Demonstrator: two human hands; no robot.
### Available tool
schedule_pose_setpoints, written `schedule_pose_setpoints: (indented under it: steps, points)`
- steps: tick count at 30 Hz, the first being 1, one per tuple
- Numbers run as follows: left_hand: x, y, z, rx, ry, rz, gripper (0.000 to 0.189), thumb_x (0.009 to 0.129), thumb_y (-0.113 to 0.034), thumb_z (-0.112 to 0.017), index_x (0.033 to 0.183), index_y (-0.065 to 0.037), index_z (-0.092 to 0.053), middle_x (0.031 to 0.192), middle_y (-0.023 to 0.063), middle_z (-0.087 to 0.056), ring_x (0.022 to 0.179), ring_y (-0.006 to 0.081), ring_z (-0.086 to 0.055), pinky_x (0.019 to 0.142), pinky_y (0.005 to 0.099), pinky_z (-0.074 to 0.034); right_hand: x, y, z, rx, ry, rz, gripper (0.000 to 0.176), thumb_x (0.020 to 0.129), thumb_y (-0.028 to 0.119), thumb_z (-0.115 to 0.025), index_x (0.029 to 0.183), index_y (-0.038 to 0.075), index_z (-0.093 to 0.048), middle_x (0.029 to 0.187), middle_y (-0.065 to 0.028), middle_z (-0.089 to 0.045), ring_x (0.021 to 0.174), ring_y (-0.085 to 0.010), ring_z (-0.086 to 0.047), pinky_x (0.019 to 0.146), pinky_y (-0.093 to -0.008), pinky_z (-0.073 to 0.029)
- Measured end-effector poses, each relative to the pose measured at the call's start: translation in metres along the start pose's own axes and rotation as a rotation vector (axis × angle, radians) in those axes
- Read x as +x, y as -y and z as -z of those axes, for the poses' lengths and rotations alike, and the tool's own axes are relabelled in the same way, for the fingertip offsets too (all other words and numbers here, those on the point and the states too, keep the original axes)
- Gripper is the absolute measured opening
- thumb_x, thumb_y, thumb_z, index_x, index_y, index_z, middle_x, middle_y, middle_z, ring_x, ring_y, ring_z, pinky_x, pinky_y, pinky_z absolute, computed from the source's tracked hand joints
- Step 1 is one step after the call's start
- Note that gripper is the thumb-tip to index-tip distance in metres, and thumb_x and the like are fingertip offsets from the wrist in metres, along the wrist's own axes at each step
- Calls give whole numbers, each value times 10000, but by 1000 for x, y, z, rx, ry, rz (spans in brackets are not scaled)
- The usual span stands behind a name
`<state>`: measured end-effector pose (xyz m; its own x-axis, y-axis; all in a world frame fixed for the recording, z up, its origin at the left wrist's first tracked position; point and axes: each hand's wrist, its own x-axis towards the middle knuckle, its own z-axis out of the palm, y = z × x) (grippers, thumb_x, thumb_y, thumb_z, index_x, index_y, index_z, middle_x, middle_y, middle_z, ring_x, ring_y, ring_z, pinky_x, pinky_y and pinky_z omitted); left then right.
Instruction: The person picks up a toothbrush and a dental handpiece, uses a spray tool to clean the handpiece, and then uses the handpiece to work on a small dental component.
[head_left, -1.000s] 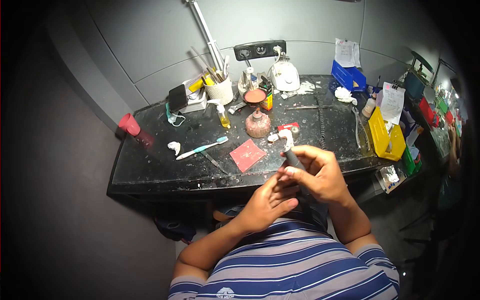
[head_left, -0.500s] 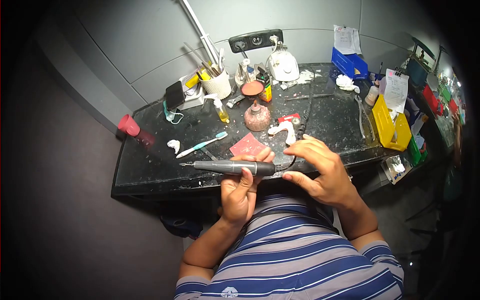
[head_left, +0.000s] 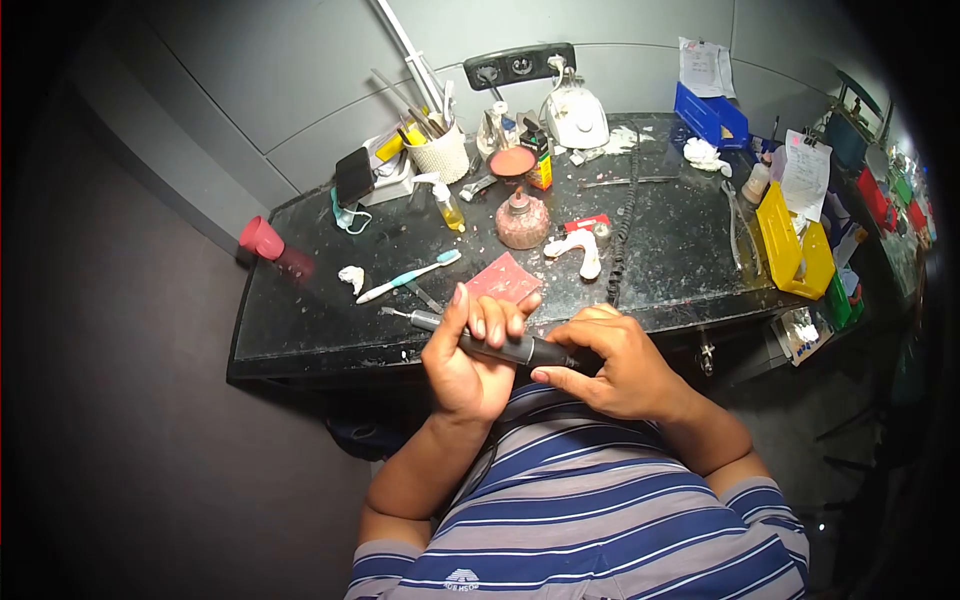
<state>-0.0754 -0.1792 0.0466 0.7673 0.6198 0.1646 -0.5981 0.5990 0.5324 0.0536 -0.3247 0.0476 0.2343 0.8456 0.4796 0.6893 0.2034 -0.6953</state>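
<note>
A dark handpiece [head_left: 528,350] with a coiled cord, like a dental lab micromotor, lies across the front of my body with its burred tip pointing left. My left hand [head_left: 468,372] is wrapped around its middle, the fingers curled over the top. At the rear end, the thumb and fingers of my right hand [head_left: 628,368] close around the black cord-side part. Just beyond my hands are a pink wax sheet [head_left: 503,279] and a white horseshoe-shaped dental piece [head_left: 577,254]. A toothbrush [head_left: 410,277] rests to the left.
The black bench [head_left: 330,320] carries a pink burner jar [head_left: 522,222], an oil bottle [head_left: 449,210], a tool cup [head_left: 440,157] and a white control unit [head_left: 578,118]. Yellow [head_left: 783,250] and blue trays [head_left: 706,114] stand right; a pink cup [head_left: 262,238] sits left.
My right hand has moved left onto the handpiece's rear end. My left fingers have curled over its body, and the handpiece now tilts, its rear end lower.
</note>
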Motion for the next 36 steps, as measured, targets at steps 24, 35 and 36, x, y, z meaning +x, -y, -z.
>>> schedule_pose_setpoints:
  steps: [24, 35, 36]
  points:
    - [-8, 22, -13, 252, 269, -316, 430, 1037, -172, -408, 610, -147, -360, 477, 19, -347, 427, 174, -353, 572, 383, -412, 16, -17, -41, -247, -36, 117, 112, 638, 106, -721, 658, 47, -627, 647, -144, -632, 685, -358, -639, 802, -474, -487]
    - [1, 2, 1, 137, 52, -301, 461, 1045, -196, -416, 590, -166, -351, 452, 6, -312, 388, 156, -317, 537, 371, -404, -6, 31, 2, -356, 85, 198, 458, 931, 280, -751, 1234, -40, -627, 1221, -180, -653, 1281, -322, -569, 1145, -549, -352]
    - [1, 2, 3, 142, 54, -289, 470, 1053, -213, -405, 588, -178, -350, 457, 1, -325, 405, 160, -328, 556, 366, -403, -9, 34, 10, -304, 121, 232, 431, 924, 279, -762, 1215, -18, -648, 1215, -166, -661, 1262, -318, -581, 1137, -551, -360]
